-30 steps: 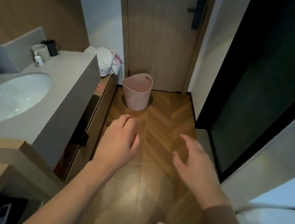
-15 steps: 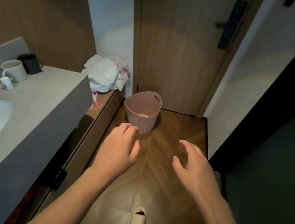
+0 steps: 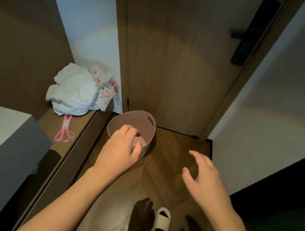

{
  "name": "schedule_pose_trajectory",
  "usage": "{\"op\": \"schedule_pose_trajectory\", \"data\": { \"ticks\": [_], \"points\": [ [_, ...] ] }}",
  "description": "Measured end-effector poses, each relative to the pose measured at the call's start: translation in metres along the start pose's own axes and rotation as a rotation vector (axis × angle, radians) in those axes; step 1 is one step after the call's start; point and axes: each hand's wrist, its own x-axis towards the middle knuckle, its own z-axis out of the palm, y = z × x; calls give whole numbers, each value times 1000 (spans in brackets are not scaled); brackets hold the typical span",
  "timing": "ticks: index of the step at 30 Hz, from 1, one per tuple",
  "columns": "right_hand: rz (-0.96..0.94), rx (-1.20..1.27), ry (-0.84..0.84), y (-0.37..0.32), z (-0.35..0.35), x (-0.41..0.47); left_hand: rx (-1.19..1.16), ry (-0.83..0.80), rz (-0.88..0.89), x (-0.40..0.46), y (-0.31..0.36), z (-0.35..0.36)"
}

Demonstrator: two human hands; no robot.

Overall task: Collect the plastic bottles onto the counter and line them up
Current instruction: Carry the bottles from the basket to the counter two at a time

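Reaching left hand (image 3: 121, 150) over pink bin (image 3: 134, 120) by door, fingers loosely curled, empty, right hand (image 3: 203, 179) spread open above floor, no legible writing.

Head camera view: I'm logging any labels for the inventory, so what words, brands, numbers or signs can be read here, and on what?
No text can be read in this view.
White plastic bags: red and pink printed marks, too blurred to read.
Pink hangers: a small tag on them, too small to read.
Pink basket: no lettering shows.
Door handle: plain dark, no markings visible.
White slipper: no print visible.
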Motion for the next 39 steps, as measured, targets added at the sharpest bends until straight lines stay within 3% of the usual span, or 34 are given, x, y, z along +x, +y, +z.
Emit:
{"op": "schedule_pose_trajectory", "data": {
  "ticks": [9, 13, 18, 24, 28, 32, 37, 39],
  "points": [
    [-171, -72, -160, -20, -12, 247, 31, -42, -258, 145, -52, 30],
    [-230, -124, -280, -47, 7, 338, 14, -28, -402, 191, -83, 41],
    [-294, -136, -311, -71, 34, 429, -36, -22, -458, 274, -129, 61],
    [-322, -229, -459, -81, 80, 533, -56, -160, -596, 353, -200, 100],
    [-315, -299, -559, -50, 170, 608, -69, -369, -733, 375, -266, 189],
    [-363, -403, -712, 14, 316, 665, -32, -616, -796, 375, -339, 330],
    [-326, -474, -894, 126, 505, 682, -91, -707, -908, 341, -415, 513],
    [-309, -526, -963, 164, 560, 674, -13, -688, -918, 316, -435, 575]
  ]
}}
